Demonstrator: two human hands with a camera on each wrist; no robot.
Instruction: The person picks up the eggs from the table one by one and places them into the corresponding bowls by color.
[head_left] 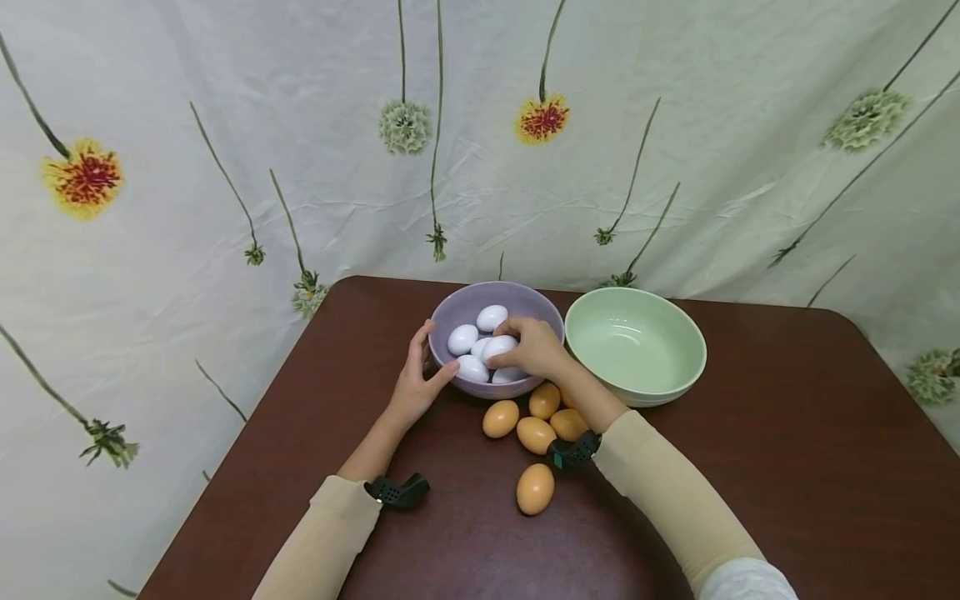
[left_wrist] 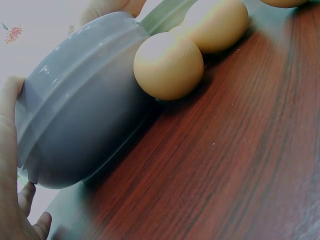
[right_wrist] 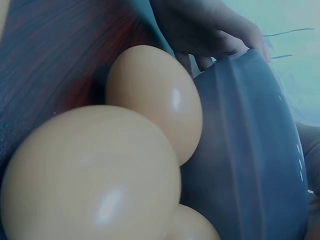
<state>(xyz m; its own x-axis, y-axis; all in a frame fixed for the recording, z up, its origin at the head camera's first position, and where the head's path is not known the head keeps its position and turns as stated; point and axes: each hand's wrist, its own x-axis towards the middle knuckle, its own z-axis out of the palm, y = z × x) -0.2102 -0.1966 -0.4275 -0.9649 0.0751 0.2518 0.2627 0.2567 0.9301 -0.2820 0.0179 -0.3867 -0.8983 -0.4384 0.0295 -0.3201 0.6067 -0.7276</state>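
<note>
Pinching a white egg (head_left: 498,350) between thumb and fingers in the right-hand grip (head_left: 536,346), at the centre of the frame, within the rim of the purple bowl (head_left: 528,304). Clasping that bowl by its left rim in the left-hand grip (head_left: 415,382), with thumb over the edge and fingers along the outer wall.

Tight room around the held egg: crowded left and below by other white eggs (head_left: 462,339), with more bare purple wall toward the bowl's upper right. Just right of it, the green bowl (head_left: 645,350), rim close to rim; hard to tell whether touching. Below the right-hand grip, a cluster of brown eggs (head_left: 536,435), narrowing the near side; farther down, near the lower centre, a lone brown egg (head_left: 535,489). Broad open stretches of desk (head_left: 787,442) at right and lower centre; far edge running straight behind both bowls, before a flower-printed curtain (head_left: 480,192), with left edge slanting to the lower left.

Smooth, glossy and plain white, the held egg, partly covered by fingers at its right. Warm orange-brown and shiny, the loose eggs, looming large in the right wrist view.
</note>
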